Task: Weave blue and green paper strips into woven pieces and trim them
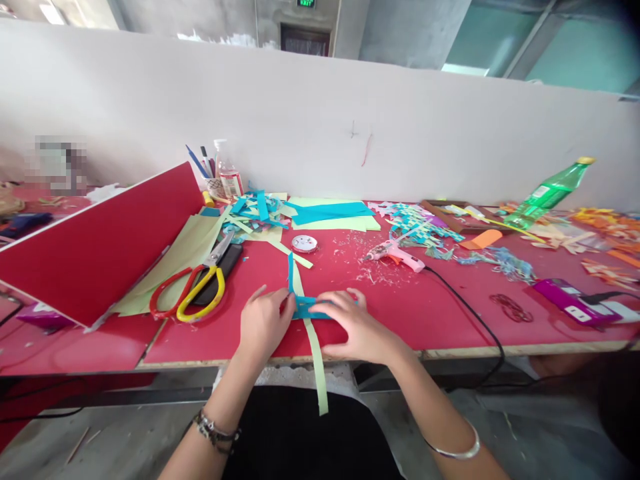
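Note:
My left hand (265,323) pinches the left part of some blue paper strips (315,308) between thumb and fingertips, close to the table's front edge. One narrow blue end stands up beside these fingers. With fingers stretched and thumb apart, my right hand (353,320) rests its fingertips on the right part of the blue strips. A long pale green paper strip (316,360) crosses them and hangs over the edge towards my lap. How the strips are interlaced is partly hidden by my fingers.
Large scissors (200,283) with red and yellow handles lie left. Ahead are a round white tin (305,243) and blue and green sheets (335,212). A corded pink glue gun (397,255), a tilted green bottle (550,193) and a purple power strip (575,303) are right. A red panel (110,240) leans left.

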Tool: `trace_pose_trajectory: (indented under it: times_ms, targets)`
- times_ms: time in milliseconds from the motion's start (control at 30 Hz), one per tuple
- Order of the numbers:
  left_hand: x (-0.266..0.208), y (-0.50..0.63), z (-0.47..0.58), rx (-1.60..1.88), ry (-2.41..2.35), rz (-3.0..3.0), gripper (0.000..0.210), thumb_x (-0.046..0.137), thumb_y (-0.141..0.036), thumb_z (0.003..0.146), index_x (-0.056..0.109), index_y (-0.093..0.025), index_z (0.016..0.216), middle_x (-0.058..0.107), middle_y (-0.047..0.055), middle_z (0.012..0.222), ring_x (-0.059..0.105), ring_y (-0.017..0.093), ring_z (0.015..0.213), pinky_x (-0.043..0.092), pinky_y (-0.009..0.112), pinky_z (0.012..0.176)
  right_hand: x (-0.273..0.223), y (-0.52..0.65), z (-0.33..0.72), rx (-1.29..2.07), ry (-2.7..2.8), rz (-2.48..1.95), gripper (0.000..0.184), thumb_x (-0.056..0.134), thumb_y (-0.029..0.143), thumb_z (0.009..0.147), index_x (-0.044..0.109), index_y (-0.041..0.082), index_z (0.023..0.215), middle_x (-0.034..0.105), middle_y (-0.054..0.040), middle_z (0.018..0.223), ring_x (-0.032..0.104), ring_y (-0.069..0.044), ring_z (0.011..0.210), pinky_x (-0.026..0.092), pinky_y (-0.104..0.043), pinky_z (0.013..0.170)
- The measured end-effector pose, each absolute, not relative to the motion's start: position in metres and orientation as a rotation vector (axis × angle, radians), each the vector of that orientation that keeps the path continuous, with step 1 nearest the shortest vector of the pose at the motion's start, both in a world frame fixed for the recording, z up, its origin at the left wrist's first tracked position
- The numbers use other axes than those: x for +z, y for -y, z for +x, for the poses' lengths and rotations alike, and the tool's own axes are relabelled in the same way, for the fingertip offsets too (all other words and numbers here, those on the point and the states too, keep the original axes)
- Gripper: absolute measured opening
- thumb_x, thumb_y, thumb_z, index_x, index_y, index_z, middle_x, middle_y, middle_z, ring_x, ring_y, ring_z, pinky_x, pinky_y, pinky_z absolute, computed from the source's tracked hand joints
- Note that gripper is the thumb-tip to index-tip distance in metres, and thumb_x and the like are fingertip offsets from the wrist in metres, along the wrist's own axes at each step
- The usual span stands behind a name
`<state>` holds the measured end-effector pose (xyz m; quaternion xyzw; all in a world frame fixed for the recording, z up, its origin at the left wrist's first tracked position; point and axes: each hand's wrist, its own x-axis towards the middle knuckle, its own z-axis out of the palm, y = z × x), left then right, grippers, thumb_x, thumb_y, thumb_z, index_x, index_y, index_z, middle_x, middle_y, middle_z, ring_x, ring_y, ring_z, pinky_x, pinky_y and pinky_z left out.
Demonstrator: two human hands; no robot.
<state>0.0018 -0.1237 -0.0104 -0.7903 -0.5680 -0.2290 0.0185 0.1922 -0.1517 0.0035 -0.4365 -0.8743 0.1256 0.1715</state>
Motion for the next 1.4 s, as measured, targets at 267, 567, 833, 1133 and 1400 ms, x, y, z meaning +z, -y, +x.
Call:
trace_pose_trajectory:
  times_ms: [267, 567, 833, 1133, 1400]
  targets:
    - [-0.011, 0.123, 0.002, -0.774, 1.743, -2.469, 0.032, 0.033, -0.029, 0.085, 0.056, -0.020, 0.064, 0.059, -0.001, 0.052, 0.057, 0.013, 0.053, 0.040, 0.030, 0.088, -0.011, 0.148, 0.167, 0.256, 2.356, -1.276, 0.020, 0.046, 0.017, 0.081, 0.057, 0.027, 0.094, 0.057, -0.0011, 0.104, 0.050, -0.016, 0.101, 0.006, -0.044, 0.100]
    - [-0.014, 0.122, 0.001, -0.802, 1.744, -2.491, 0.030, 0.034, -0.027, 0.085, 0.054, -0.020, 0.064, 0.062, -0.002, 0.056, 0.057, 0.012, 0.053, 0.037, 0.030, 0.093, -0.011, 0.151, 0.168, 0.337, 2.282, -1.289, 0.017, 0.045, 0.019, 0.084, 0.060, 0.026, 0.081, 0.063, 0.0043, 0.090, 0.055, -0.012, 0.089, 0.006, -0.041, 0.099]
    - [-0.014, 0.122, 0.001, -0.817, 1.732, -2.472, 0.031, 0.034, -0.027, 0.085, 0.056, -0.020, 0.064, 0.061, -0.001, 0.054, 0.057, 0.012, 0.051, 0.037, 0.031, 0.092, -0.010, 0.142, 0.159, 0.373, 2.175, -1.451, 0.018, 0.044, 0.028, 0.084, 0.057, 0.022, 0.073, 0.061, 0.0024, 0.088, 0.055, -0.014, 0.088, 0.016, -0.041, 0.093]
    - [-0.014, 0.122, 0.001, -0.815, 1.725, -2.490, 0.030, 0.035, -0.026, 0.084, 0.057, -0.020, 0.065, 0.063, -0.001, 0.057, 0.057, 0.012, 0.052, 0.036, 0.032, 0.094, -0.015, 0.136, 0.153, 0.258, 2.131, -1.501, 0.002, 0.049, 0.020, 0.078, 0.051, 0.020, 0.079, 0.057, 0.0004, 0.085, 0.054, -0.015, 0.083, 0.026, -0.032, 0.077]
    - [-0.014, 0.123, 0.001, -0.821, 1.708, -2.488, 0.030, 0.034, -0.027, 0.084, 0.056, -0.020, 0.065, 0.062, -0.001, 0.056, 0.057, 0.012, 0.052, 0.037, 0.031, 0.092, -0.004, 0.135, 0.170, 0.304, 2.393, -1.348, 0.022, 0.054, 0.038, 0.077, 0.054, 0.025, 0.096, 0.053, -0.0021, 0.104, 0.047, -0.018, 0.101, 0.025, -0.037, 0.088]
